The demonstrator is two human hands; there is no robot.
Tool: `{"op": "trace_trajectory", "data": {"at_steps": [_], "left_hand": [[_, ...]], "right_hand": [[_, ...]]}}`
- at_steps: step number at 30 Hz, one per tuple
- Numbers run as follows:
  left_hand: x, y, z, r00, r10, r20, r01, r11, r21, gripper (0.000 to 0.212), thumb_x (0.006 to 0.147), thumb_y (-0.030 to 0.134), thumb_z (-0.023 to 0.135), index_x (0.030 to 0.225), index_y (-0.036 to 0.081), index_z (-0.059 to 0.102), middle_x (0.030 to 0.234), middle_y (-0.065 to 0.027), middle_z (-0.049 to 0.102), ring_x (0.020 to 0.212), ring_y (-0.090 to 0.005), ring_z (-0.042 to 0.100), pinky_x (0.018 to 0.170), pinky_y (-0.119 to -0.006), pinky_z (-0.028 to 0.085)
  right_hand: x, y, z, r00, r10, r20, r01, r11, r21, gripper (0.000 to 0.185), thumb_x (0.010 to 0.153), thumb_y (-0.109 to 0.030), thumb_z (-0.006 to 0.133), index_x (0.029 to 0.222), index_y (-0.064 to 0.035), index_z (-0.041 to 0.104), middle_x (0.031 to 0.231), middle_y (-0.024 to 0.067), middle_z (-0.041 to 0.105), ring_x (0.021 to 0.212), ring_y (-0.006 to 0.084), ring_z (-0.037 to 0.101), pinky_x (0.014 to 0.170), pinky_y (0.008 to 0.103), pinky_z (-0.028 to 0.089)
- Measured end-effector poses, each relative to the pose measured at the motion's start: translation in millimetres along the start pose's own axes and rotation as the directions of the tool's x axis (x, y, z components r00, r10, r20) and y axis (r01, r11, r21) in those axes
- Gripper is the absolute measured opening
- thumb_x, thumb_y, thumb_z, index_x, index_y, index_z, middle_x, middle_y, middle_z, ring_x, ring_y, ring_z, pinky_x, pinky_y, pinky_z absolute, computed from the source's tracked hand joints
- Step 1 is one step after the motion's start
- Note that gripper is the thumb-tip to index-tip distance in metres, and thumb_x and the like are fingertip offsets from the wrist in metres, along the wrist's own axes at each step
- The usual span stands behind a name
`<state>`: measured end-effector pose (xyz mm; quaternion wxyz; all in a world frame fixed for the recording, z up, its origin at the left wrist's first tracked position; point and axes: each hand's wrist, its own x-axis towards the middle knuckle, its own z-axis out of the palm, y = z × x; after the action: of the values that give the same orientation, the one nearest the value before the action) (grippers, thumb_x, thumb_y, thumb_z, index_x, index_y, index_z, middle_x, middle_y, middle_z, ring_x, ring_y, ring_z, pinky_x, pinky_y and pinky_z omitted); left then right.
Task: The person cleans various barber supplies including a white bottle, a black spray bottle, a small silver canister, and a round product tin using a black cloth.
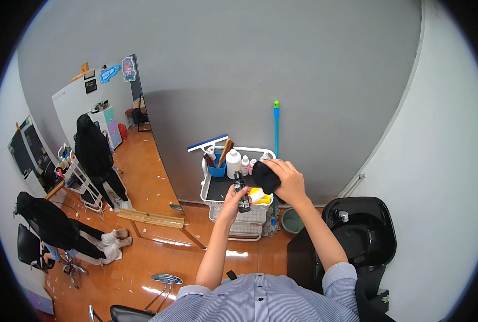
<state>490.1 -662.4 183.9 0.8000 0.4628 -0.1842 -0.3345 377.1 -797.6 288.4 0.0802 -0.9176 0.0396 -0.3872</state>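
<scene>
My left hand (234,203) is closed around a small black bottle (242,197) with a black top, held upright over the near edge of a white trolley (204,189). To its right, my right hand (289,181) grips a bunched black cloth-like item (266,177). The two things do not touch. Behind them on the trolley's top tray stand a large white bottle (233,161), a smaller white bottle (245,164) and a pink one (252,166). A blue container (217,172) holds brushes. A yellow packet (266,199) lies beneath my right hand.
A black wash basin (367,241) is at the right, with a green bucket (292,220) and a mop (276,133) beside the trolley. At left are a large mirror (122,133), a wooden bench (154,217), a person in black (58,225) and a black chair (130,313).
</scene>
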Motion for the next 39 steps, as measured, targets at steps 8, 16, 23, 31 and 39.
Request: {"op": "trace_trajectory", "data": {"at_steps": [8,16,23,31,39], "left_hand": [[-7.8,-10.1,3.9,0.865,0.465,0.187,-0.332,0.253,0.909,0.029,0.064,0.014,0.072,0.087,0.002,0.060,0.078,-0.0175,0.063,0.073,-0.0354,0.062,0.062,-0.039,0.049],[-23.5,-7.8,15.4,0.795,0.482,0.368,-0.476,0.119,0.871,0.041,0.062,0.013,0.073,0.098,0.009,0.056,0.081,-0.0137,0.063,0.075,-0.0324,0.062,0.062,-0.039,0.049],[-13.7,-31.5,16.9,0.816,0.538,0.211,-0.410,0.283,0.867,0.042,0.064,0.011,0.073,0.101,0.008,0.054,0.086,-0.0143,0.063,0.080,-0.0336,0.062,0.064,-0.040,0.048],[4.5,-75.0,72.1,0.937,0.255,0.238,-0.314,0.317,0.895,0.042,0.068,0.017,0.071,0.106,0.009,0.053,0.089,-0.0157,0.063,0.085,-0.0356,0.061,0.068,-0.043,0.047],[18.4,-154.1,149.8,0.957,0.022,0.289,-0.275,0.390,0.879,0.042,0.070,0.021,0.069,0.106,0.005,0.053,0.090,-0.0204,0.063,0.087,-0.0373,0.060,0.071,-0.043,0.048]], "right_hand": [[6.0,-37.9,14.3,0.930,-0.137,0.341,0.236,0.934,-0.267,0.039,0.058,-0.012,0.068,0.096,-0.0165,0.065,0.103,0.0030,0.061,0.092,0.0251,0.056,0.065,0.0370,0.049],[27.1,52.9,31.5,0.489,0.202,0.849,-0.700,0.671,0.244,0.021,0.059,-0.018,0.063,0.071,-0.0014,0.067,0.070,0.0089,0.063,0.066,0.0172,0.059,0.059,0.0299,0.045],[-30.8,63.3,36.4,0.441,0.361,0.821,-0.893,0.086,0.442,0.012,0.062,-0.013,0.060,0.068,-0.0033,0.063,0.069,0.0048,0.060,0.064,0.0149,0.056,0.062,0.0255,0.044],[-89.5,96.6,-5.1,0.593,0.750,0.291,-0.747,0.379,0.546,0.029,0.063,-0.015,0.066,0.090,-0.0027,0.064,0.081,0.0120,0.066,0.078,0.0245,0.064,0.071,0.0332,0.049],[-144.1,114.7,-45.8,0.628,0.778,-0.033,-0.768,0.626,0.139,0.041,0.066,-0.013,0.067,0.106,-0.0080,0.060,0.099,0.0159,0.064,0.091,0.0332,0.061,0.078,0.0364,0.048]]}}
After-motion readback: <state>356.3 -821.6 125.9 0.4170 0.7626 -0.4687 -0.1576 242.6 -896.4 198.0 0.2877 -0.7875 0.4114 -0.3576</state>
